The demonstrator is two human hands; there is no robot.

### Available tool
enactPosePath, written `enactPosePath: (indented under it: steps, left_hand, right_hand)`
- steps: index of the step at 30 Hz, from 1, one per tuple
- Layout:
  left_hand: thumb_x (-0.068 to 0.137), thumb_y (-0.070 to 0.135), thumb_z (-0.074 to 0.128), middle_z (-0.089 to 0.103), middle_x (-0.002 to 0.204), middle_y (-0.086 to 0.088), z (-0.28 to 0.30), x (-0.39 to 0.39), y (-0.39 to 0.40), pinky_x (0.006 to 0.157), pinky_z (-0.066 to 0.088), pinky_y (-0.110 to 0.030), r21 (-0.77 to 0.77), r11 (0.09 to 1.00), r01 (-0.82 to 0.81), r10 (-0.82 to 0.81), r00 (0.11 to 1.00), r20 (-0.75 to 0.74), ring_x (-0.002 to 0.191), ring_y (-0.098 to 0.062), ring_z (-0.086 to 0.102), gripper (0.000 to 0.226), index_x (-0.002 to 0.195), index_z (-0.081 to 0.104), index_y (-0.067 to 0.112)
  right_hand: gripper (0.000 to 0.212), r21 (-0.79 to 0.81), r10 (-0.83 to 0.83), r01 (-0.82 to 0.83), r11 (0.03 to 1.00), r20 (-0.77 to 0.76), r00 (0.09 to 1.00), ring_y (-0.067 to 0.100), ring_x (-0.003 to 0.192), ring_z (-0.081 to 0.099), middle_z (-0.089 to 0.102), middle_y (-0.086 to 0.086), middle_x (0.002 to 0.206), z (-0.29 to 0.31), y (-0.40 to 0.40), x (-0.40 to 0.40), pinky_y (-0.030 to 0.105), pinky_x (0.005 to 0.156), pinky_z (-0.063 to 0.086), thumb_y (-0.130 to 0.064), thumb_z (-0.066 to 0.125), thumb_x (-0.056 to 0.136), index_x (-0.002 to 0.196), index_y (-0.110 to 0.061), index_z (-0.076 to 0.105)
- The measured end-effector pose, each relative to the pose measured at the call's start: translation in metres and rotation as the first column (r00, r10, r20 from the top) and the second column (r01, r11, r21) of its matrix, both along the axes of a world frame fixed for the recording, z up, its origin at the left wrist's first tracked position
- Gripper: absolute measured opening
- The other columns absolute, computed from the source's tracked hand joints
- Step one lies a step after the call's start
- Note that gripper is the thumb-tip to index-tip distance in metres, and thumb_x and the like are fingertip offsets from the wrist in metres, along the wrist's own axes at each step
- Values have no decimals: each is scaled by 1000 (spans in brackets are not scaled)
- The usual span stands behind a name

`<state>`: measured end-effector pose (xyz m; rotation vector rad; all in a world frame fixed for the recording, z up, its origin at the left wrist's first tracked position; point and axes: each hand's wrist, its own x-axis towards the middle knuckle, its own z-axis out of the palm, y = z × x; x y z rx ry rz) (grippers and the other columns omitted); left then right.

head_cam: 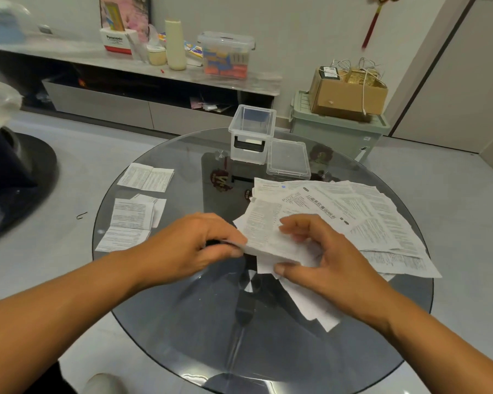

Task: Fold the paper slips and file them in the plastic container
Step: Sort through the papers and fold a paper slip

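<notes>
Above the glass table [160, 322], both hands pinch a paper slip [268, 237]

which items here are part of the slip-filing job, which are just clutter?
Job:
left hand and right hand, both with a grip on the paper slip
unfolded slips pile
folded slips
open plastic container
its lid

Clutter:
cardboard box
green bin
shelf container
cream bottle
</notes>
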<state>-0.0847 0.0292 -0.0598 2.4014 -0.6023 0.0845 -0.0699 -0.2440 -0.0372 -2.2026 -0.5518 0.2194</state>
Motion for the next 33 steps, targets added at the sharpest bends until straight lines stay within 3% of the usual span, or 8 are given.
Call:
enactPosePath:
  steps: [4,6,11,14,18,21,28,33]
  left_hand:
    - [91,36,71,72,96,14,2,-10,-18,75,52,-25,-228,967,-118,84,985,-153,92,-7,67,19,110,67,34]
    - [84,27,81,71,105,19,0,-11,-27,75,50,-13,-346,920,-185,96,961,-258,94,-2,68,56,129,51,44]
    - [86,28,80,69,95,13,-10,2,-35,77,53,-26,-305,880,-363,291,921,-258,72,-8,62,94,152,16,51]
    - [89,34,76,63,97,15,-12,5,-41,80,54,-35,-176,903,-392,361,915,-181,75,-8,59,88,152,17,51]
    - [94,41,68,48,125,13,-15,5,-41,94,47,-35,87,943,-323,319,946,58,111,-11,48,57,147,46,39]
    - [96,51,60,57,126,12,-15,4,-40,95,44,-40,238,951,-196,159,973,166,111,-18,48,40,132,65,33]
    - [78,86,45,53,133,20,-9,-1,-47,100,38,-35,288,938,-194,165,979,122,116,-9,46,81,145,45,40]
    - [89,57,60,66,101,19,-8,-5,-51,82,43,-32,114,979,-171,144,967,210,92,-8,56,31,110,69,36]
  right_hand:
    - [42,26,-137,140,990,-74,988,9,88,73,77,-12,99,-2,2,8,45,85,59,-31,80,88,119,-48,59]
    - [42,65,-161,170,983,-125,979,8,86,76,78,-15,99,-4,4,10,47,84,61,-24,78,90,118,-46,57]
    - [58,28,-256,260,965,-87,963,2,93,72,71,-23,108,-10,12,11,40,86,62,-30,79,89,127,-55,43]
    - [83,-51,-311,311,949,3,950,10,98,67,65,-19,109,-10,17,10,45,86,58,-35,79,87,146,-55,26]
    - [95,-146,-347,362,921,120,930,22,120,55,51,-7,137,-9,18,10,52,96,52,-44,80,83,151,-54,14]
    - [88,-133,-358,365,921,72,931,16,103,62,58,-11,119,-3,12,12,45,89,55,-46,75,88,153,-50,15]
    - [66,73,-333,353,933,-204,921,13,58,71,75,5,74,9,11,13,23,54,56,-25,69,97,149,-45,33]
    - [63,85,-137,149,985,-134,981,13,60,69,73,6,68,19,13,2,32,68,58,-29,67,98,147,-50,34]
